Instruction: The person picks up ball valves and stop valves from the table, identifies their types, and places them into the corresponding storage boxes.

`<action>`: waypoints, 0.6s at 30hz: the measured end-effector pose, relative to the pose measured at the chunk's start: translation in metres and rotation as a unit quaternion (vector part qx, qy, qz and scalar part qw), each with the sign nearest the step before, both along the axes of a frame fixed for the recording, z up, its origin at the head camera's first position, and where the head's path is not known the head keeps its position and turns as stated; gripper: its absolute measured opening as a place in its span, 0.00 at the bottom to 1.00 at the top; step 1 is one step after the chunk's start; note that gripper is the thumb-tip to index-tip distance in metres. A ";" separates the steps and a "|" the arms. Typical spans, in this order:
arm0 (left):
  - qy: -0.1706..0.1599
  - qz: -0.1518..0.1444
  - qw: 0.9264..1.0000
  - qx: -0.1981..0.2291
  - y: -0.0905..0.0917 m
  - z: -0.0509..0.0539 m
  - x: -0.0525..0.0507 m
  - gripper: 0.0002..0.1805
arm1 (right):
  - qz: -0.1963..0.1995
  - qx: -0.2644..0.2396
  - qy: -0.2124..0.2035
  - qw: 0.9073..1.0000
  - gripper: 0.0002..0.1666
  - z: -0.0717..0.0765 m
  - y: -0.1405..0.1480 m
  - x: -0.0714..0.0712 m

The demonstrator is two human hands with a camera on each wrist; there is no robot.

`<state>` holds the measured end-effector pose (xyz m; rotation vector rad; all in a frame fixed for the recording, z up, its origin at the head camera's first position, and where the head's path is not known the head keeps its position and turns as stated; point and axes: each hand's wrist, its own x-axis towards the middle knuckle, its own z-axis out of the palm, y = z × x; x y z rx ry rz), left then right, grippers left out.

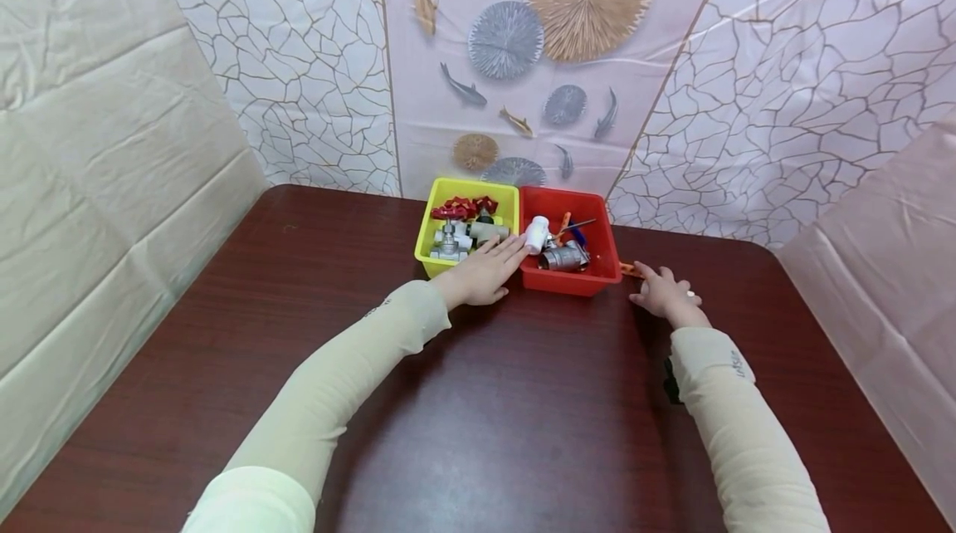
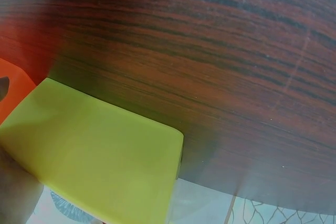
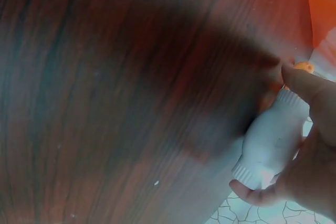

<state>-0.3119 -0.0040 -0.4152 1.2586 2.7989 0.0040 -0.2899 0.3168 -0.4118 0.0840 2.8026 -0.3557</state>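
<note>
My left hand lies with its fingers stretched over the front right corner of the yellow bin. Its fingertips end beside a white plastic piece in the red bin; whether they touch it I cannot tell. To the right of that bin, my right hand holds a white plastic fitting with ribbed ends, curled between its fingers. One of its fingertips is at an orange item on the table, which is mostly hidden by the hand.
In the yellow bin are red handwheels, a metal valve and grey and white fittings. A metal fitting and a thin dark rod lie in the red bin. A patterned cloth wall stands behind the brown table.
</note>
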 end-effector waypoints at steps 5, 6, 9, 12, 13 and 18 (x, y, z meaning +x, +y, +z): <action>0.005 0.002 1.000 -0.007 0.000 0.001 0.000 0.44 | 0.014 0.000 0.006 1.000 0.39 -0.001 0.001 0.001; 0.005 0.002 1.000 -0.008 -0.001 0.001 0.000 0.44 | 0.016 0.000 0.003 1.000 0.39 -0.001 0.001 0.000; 0.005 0.003 1.000 -0.009 -0.001 0.001 0.000 0.45 | 0.022 0.001 -0.005 1.000 0.38 0.000 0.001 0.000; 0.006 0.002 1.000 -0.008 -0.001 0.000 0.000 0.44 | 0.020 -0.003 -0.003 1.000 0.37 -0.001 0.000 -0.001; 0.006 0.001 1.000 -0.007 -0.001 0.000 0.000 0.44 | 0.017 -0.005 0.000 1.000 0.36 -0.002 0.000 -0.001; 0.012 -0.001 1.000 -0.005 0.001 -0.002 -0.001 0.44 | -0.002 0.005 0.028 1.000 0.32 -0.008 0.001 -0.002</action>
